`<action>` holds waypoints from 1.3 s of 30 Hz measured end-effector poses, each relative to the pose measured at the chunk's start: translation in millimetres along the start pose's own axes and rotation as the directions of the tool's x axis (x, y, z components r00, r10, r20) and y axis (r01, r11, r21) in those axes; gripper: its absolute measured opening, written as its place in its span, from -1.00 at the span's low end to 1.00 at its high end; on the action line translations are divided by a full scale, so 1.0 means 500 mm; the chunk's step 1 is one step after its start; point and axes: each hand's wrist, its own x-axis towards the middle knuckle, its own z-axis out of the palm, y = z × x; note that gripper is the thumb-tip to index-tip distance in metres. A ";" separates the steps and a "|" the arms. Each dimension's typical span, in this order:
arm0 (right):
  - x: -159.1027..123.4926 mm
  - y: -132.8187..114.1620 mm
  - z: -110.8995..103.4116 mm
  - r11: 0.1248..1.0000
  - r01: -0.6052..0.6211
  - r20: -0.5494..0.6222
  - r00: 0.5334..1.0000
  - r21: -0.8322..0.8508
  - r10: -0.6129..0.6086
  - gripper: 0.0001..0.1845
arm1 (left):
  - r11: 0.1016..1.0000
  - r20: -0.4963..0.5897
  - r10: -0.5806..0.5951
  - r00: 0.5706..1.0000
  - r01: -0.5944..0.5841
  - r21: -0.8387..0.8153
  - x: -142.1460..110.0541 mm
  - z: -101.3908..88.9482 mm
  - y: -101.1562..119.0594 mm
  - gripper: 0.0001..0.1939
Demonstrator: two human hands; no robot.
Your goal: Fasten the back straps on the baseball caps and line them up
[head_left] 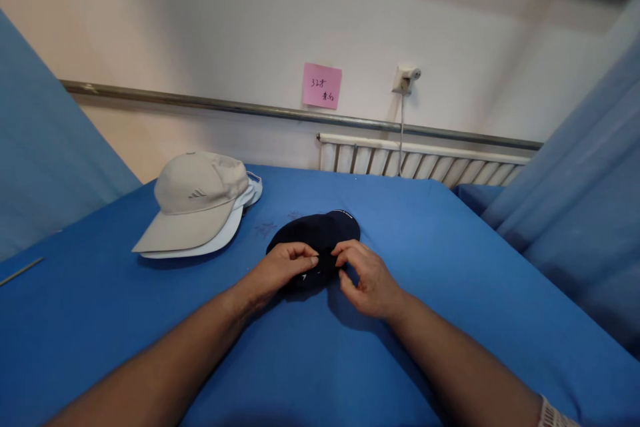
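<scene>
A dark navy or black cap (313,230) lies on the blue-covered table in front of me, with small white marks on it. My left hand (285,268) is closed on the cap's near left side, its thumb pressed on the fabric. At the cap's right side is my right hand (367,278), its curled fingertips touching the edge. A gap shows between that thumb and the fingers. The cap's near underside is partly hidden by my hands and shadow.
A beige cap (193,187) sits on top of white and pale caps (220,237) at the left. A thin stick (21,271) lies at the far left. Blue curtains (575,167) flank the blue table (400,213); a radiator (385,159) and plugged-in socket (403,80) are behind.
</scene>
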 end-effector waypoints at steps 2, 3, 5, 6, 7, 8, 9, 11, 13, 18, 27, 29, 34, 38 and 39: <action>-0.001 0.001 -0.001 0.998 -0.042 0.005 0.999 0.042 0.042 -0.74 | 0.999 0.010 0.033 0.999 -0.034 0.018 -0.001 -0.002 0.002 -0.70; -0.001 0.003 0.000 0.995 -0.075 0.006 0.997 0.060 0.074 -0.75 | 0.998 0.019 0.052 0.998 -0.053 0.028 -0.003 -0.003 0.004 -0.70; -0.001 0.010 0.002 0.986 -0.140 0.020 0.990 0.087 0.139 -0.78 | 0.995 0.045 0.084 0.995 -0.086 0.050 -0.005 -0.006 0.007 -0.71; 0.000 0.015 0.004 0.980 -0.170 0.035 0.985 0.103 0.167 -0.80 | 0.993 0.058 0.093 0.994 -0.097 0.062 -0.007 -0.007 0.010 -0.72; 0.000 0.020 0.006 0.973 -0.196 0.056 0.980 0.125 0.191 -0.80 | 0.992 0.068 0.099 0.993 -0.104 0.075 -0.008 -0.008 0.012 -0.73; 0.001 0.024 0.008 0.964 -0.220 0.079 0.974 0.151 0.210 -0.81 | 0.990 0.077 0.102 0.992 -0.108 0.087 -0.010 -0.009 0.013 -0.74; 0.001 0.028 0.011 0.954 -0.242 0.101 0.969 0.178 0.227 -0.81 | 0.989 0.086 0.105 0.991 -0.113 0.100 -0.011 -0.010 0.015 -0.75; 0.001 0.034 0.017 0.933 -0.281 0.134 0.957 0.224 0.256 -0.82 | 0.984 0.100 0.116 0.988 -0.128 0.123 -0.012 -0.011 0.016 -0.76; -0.001 0.035 0.024 0.920 -0.299 0.147 0.952 0.254 0.269 -0.86 | 0.975 0.107 0.143 0.984 -0.159 0.158 -0.011 -0.012 0.016 -0.77; -0.003 0.032 0.026 0.936 -0.302 0.106 0.952 0.179 0.287 -0.84 | 0.921 0.108 0.217 0.970 -0.240 0.308 -0.012 -0.013 0.017 -0.81; -0.001 0.033 0.003 0.900 -0.360 0.133 0.932 0.247 0.336 -0.73 | 0.920 0.131 0.121 0.984 -0.160 0.357 -0.011 -0.008 0.012 -0.74; 0.000 0.032 0.008 0.894 -0.365 0.141 0.930 0.261 0.339 -0.83 | 0.935 0.115 0.107 0.988 -0.139 0.327 -0.008 -0.008 0.009 -0.74; 0.002 0.037 0.026 0.875 -0.434 0.202 0.896 0.216 0.394 -0.89 | 0.921 0.129 0.136 0.982 -0.173 0.349 -0.005 -0.009 0.005 -0.77; 0.002 0.038 0.023 0.906 -0.379 0.218 0.916 0.187 0.338 -0.92 | 0.889 0.153 0.177 0.972 -0.224 0.399 -0.006 -0.009 0.002 -0.80; 0.002 0.035 0.020 0.931 -0.336 0.204 0.930 0.140 0.305 -0.90 | 0.868 0.161 0.199 0.967 -0.250 0.429 -0.007 -0.009 0.002 -0.82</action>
